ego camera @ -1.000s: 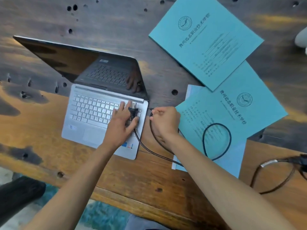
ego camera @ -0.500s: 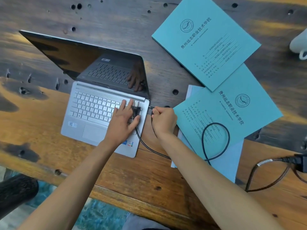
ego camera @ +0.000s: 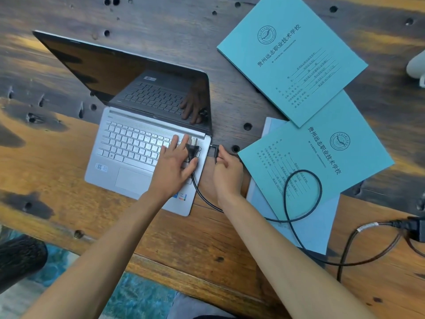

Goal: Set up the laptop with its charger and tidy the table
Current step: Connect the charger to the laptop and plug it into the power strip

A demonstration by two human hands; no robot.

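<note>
laptop (ego camera: 128,155) open, centre-left on wooden table (ego camera: 57,203); left hand (ego camera: 173,168) holds mains plug (ego camera: 192,151) against keyboard | right hand (ego camera: 226,172) pinches charger connector (ego camera: 215,150) at laptop's right edge | two teal booklets (ego camera: 292,58) upper right

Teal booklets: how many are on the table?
2. One teal booklet lies at the table's far right; the other overlaps pale paper beside the right hand. More may hide underneath.
</note>
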